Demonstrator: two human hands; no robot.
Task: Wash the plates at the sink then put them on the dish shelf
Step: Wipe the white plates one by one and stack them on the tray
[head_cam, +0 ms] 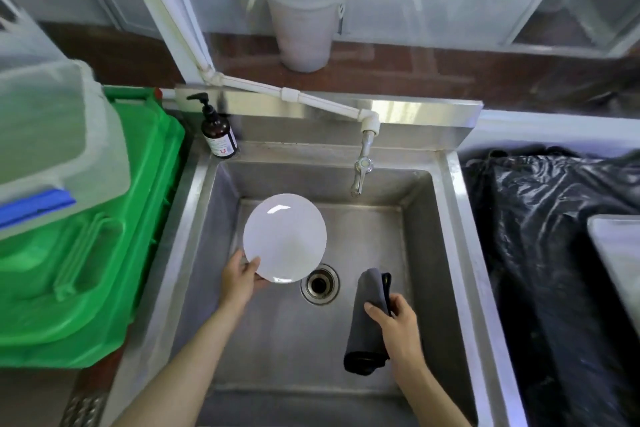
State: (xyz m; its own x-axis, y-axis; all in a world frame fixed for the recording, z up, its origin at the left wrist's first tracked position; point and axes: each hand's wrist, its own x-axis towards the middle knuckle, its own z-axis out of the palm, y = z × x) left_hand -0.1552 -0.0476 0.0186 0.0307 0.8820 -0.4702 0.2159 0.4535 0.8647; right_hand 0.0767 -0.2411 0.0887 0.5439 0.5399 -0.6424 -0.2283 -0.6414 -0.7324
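The left hand (242, 276) holds 1 white plate (284, 237) by its near-left rim, thumb lying on the upper face and the other fingers hidden beneath. The plate sits over the steel sink (204, 253) basin, face up; whether it touches the basin floor cannot be told from this angle. Just right of that grip, partly covered by the plate's near edge, is the drain (320, 286).

The right hand (394, 322) grips a dark grey cloth (369, 319), folded into a long hanging roll, with the thumb across its front and the fingers curled round its right edge. The cloth extends above and below the grip; its lower end looks to rest near the basin floor, though contact is unclear. Beyond this hand, at the sink's back wall, a tap (362, 166) hangs from a white pipe (294, 95).

Far beyond the left grip, on the sink's back-left corner, stands 1 brown pump bottle (218, 135), its label too small to read. Left of the left hand is a green bin (138, 218), with a clear plastic container (52, 135) overlapping it and cut off by the frame. Right of the right hand lies black plastic sheeting (540, 236), and a pale tray (616, 253) is cropped at the edge. A translucent lidded bucket (304, 14) is blurred in the background.
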